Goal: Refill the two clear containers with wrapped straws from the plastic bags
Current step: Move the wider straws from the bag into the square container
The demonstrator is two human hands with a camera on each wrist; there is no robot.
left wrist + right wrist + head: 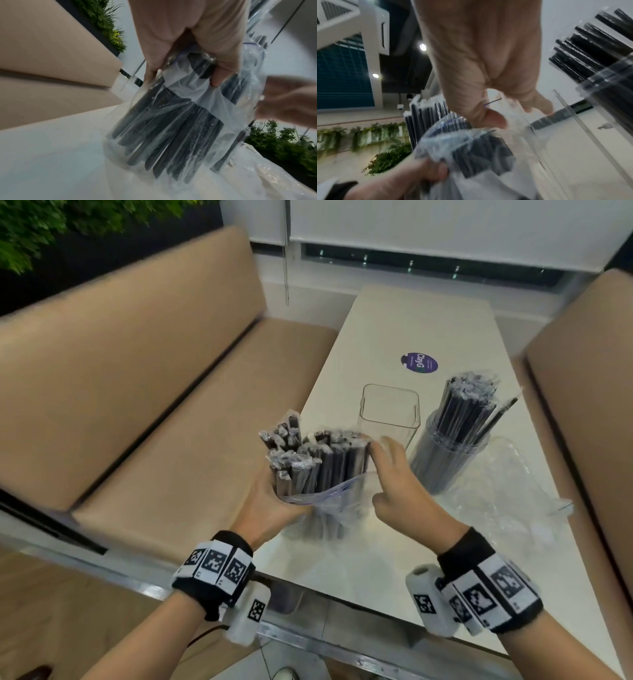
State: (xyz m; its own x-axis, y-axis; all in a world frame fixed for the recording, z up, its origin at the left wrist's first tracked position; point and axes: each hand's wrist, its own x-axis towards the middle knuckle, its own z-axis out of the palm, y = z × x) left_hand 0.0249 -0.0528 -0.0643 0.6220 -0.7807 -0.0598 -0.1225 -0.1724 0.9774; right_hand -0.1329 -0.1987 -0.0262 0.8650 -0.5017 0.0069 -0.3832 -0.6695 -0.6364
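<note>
Soft, even indoor light; the bench point(428, 330) shows mild glare. Both wrist views are motion-blurred and bent at the edges; ceiling lamps point(423, 47) glow.

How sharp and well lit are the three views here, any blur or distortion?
Head view: evenly lit, edges bowed by the wide lens, left bench smeared. Left wrist view: the left hand and bag of straws are motion-blurred. Right wrist view: the right hand is soft, ceiling lights glare.
</note>
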